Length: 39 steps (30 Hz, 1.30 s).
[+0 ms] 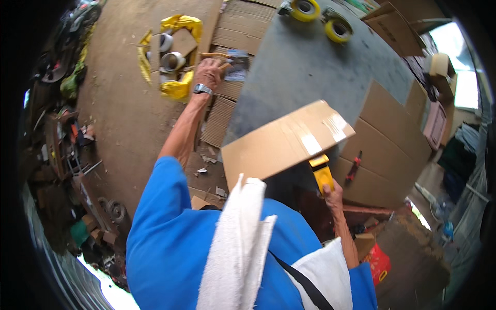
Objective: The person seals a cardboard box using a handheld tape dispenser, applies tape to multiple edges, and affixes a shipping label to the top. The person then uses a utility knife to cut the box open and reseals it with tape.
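My left hand (209, 73), with a metal watch at the wrist, is at the strip of cardboard left of the grey table (298, 73). Its fingers are curled by a thin orange-brown strip; whether they grip it is unclear. My right hand (332, 193) holds a yellow tape dispenser (322, 176) just below the edge of a cardboard box (271, 147). The box lies tilted across the near part of the table, with shiny clear tape (310, 142) on it. A small clear plastic packet (237, 66) lies right of my left hand.
Two yellow caster wheels (305, 8) stand at the table's far end. Flattened cardboard (381, 155) at the right carries a red-handled tool (353, 166). A yellow sack (180, 87) with tape rolls (173, 62) is at the left. Clutter lines both sides.
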{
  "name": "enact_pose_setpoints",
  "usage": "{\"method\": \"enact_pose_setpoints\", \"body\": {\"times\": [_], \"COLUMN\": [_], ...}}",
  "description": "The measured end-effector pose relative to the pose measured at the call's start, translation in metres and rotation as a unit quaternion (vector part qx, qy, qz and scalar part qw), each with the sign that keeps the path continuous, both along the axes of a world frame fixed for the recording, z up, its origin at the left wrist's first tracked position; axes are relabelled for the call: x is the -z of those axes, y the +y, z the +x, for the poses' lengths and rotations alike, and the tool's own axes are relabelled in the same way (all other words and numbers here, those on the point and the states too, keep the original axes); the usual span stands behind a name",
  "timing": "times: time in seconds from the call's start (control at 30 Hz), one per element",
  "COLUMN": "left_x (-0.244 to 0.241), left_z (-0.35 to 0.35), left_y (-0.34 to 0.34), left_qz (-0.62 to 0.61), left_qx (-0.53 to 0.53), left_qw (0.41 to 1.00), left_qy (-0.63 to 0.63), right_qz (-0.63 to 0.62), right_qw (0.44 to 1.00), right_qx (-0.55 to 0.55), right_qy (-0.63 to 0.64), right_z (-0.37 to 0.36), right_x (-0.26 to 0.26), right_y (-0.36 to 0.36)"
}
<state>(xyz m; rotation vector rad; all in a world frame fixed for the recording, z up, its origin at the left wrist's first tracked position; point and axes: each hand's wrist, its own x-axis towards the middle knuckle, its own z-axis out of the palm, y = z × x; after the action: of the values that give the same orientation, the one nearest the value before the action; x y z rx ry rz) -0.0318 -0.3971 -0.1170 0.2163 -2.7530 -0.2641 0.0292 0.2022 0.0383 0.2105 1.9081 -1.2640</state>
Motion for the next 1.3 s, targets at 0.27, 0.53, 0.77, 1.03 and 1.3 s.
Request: {"method": "enact_pose_setpoints", "body": {"times": [0.27,0.53,0.77,1.03,1.3], "left_x": [-0.121,-0.105,-0.115,-0.150,-0.137], "left_z": [0.072,0.107,0.088,0.040,0.023], "left_y": [0.248,0.375,0.349,0.280,0.238], "left_qz": [0.391,0.111,0.102,0.189,0.229], "left_qx": [0.080,-0.035,-0.021,-0.083,-0.089], "left_qw": [0.899,0.989,0.993,0.958,0.942], "left_qy": [-0.180,-0.093,-0.059,-0.200,-0.229], "right_qz": [-0.080,-0.132,-0.177,-0.169,-0.133], "right_qw": [0.996,0.983,0.981,0.977,0.980], "right_qx": [-0.022,-0.065,-0.021,-0.031,-0.036], "right_qy": [0.036,0.111,0.078,0.129,0.142], "right_z": [-0.008,-0.013,-0.024,-0.045,-0.004], "right_x": [0.020,0.058,0.050,0.005,0.009], "right_y": [0.011,0.018,-0.009,-0.055,0.013]}}
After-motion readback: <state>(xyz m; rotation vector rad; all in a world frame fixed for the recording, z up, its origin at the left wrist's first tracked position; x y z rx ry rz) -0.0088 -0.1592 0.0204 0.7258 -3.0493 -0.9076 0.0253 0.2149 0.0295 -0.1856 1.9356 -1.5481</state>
